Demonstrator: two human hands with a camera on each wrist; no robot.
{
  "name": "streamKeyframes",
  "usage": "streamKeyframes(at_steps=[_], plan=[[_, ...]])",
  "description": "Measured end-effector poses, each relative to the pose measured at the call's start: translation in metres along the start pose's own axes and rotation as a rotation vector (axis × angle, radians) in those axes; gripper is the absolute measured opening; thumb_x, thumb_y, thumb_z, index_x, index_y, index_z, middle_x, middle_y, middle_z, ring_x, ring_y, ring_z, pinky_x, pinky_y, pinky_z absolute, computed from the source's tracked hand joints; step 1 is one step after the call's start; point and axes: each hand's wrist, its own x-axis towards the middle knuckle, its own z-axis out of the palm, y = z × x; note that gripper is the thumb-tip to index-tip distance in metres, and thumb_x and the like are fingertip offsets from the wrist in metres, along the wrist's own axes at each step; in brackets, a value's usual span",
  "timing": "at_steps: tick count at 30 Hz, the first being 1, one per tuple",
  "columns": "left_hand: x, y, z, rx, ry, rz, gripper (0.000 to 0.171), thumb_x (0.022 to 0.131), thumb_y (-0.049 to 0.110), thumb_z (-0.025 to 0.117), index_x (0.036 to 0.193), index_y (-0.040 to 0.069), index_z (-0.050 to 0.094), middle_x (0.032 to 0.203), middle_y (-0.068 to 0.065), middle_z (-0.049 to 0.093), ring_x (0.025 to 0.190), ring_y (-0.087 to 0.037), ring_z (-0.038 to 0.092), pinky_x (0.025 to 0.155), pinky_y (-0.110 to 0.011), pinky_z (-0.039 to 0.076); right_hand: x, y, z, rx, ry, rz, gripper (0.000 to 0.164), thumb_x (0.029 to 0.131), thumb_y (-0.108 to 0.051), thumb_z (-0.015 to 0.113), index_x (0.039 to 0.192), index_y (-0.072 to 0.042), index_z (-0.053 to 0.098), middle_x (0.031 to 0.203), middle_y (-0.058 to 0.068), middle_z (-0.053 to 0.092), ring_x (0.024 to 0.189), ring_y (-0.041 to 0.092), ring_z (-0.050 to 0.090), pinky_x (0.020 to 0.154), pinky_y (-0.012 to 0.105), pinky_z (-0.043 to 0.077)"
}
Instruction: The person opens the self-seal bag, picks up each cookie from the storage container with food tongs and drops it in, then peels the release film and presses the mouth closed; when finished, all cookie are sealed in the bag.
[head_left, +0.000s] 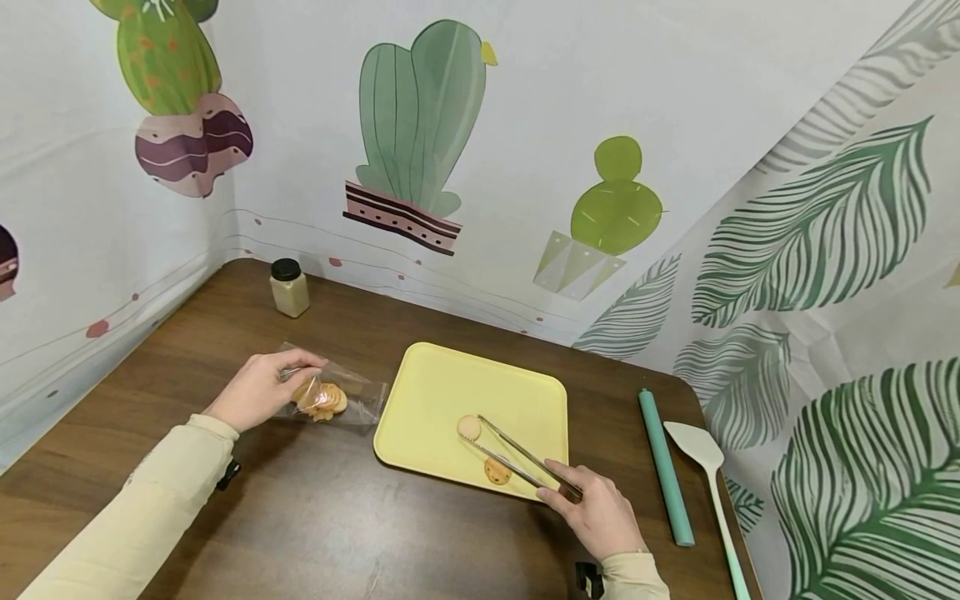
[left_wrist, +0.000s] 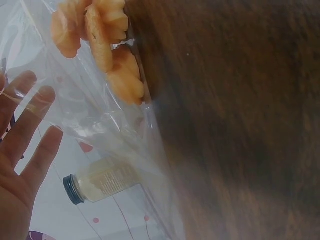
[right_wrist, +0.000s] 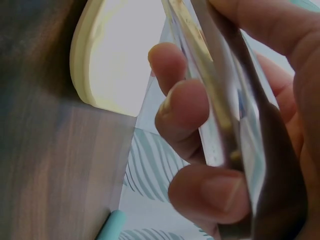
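My left hand (head_left: 264,385) holds the edge of a clear plastic bag (head_left: 365,402) on the left of the table. Several golden cookies (head_left: 327,400) lie inside the bag; the left wrist view shows these cookies (left_wrist: 127,75) close up through the film. In my right hand (head_left: 597,510) is a pair of metal tongs (head_left: 517,450), fingers wrapped round both arms. A round pale cookie (head_left: 469,427) sits between the tong tips, over the yellow tray (head_left: 442,367). Another, browner cookie (head_left: 496,472) lies near the tray's front edge, partly behind one tong arm.
A square jar with a black lid (head_left: 289,288) stands at the back left. To the right of the tray lie a teal rod (head_left: 666,471) and a white spatula (head_left: 701,446) with a mint handle. Printed fabric walls (head_left: 495,275) border the table's back and sides.
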Motion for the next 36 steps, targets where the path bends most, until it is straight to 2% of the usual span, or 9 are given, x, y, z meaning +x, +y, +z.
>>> streamKeyframes(at_steps=[11, 16, 22, 36], plan=[[-0.0006, -0.0015, 0.0009, 0.006, 0.019, 0.019, 0.018, 0.095, 0.008, 0.063, 0.108, 0.016, 0.072, 0.103, 0.000, 0.072, 0.087, -0.014, 0.064, 0.069, -0.032, 0.049, 0.0004, -0.0013, 0.0009, -0.010, -0.007, -0.011, 0.044, 0.080, -0.039, 0.079, 0.121, -0.026, 0.070, 0.074, -0.022, 0.053, 0.065, 0.006, 0.047, 0.055, 0.029, 0.039], [-0.0006, -0.0029, 0.0014, 0.006, 0.017, 0.012, 0.017, 0.096, 0.010, 0.063, 0.108, 0.017, 0.072, 0.104, 0.000, 0.072, 0.089, -0.015, 0.064, 0.071, -0.033, 0.049, 0.0005, -0.0009, 0.0010, -0.011, -0.011, -0.009, 0.045, 0.080, -0.039, 0.078, 0.122, -0.026, 0.070, 0.076, -0.018, 0.056, 0.065, 0.008, 0.046, 0.054, 0.030, 0.038], [-0.0002, -0.0041, 0.0011, 0.006, 0.024, 0.028, 0.017, 0.095, 0.010, 0.064, 0.108, 0.017, 0.072, 0.104, 0.001, 0.072, 0.086, -0.013, 0.064, 0.069, -0.030, 0.047, 0.0001, -0.0011, 0.0002, -0.023, -0.017, -0.005, 0.045, 0.081, -0.039, 0.077, 0.124, -0.028, 0.069, 0.067, -0.016, 0.045, 0.057, 0.007, 0.039, 0.049, 0.028, 0.034], [0.0000, -0.0037, 0.0009, -0.002, 0.018, 0.020, 0.017, 0.095, 0.009, 0.064, 0.108, 0.017, 0.072, 0.103, 0.000, 0.072, 0.081, -0.013, 0.061, 0.066, -0.029, 0.046, 0.0012, -0.0004, -0.0009, -0.032, 0.049, -0.060, 0.042, 0.082, -0.036, 0.077, 0.122, -0.027, 0.070, 0.071, -0.021, 0.047, 0.056, 0.003, 0.039, 0.049, 0.026, 0.035]])
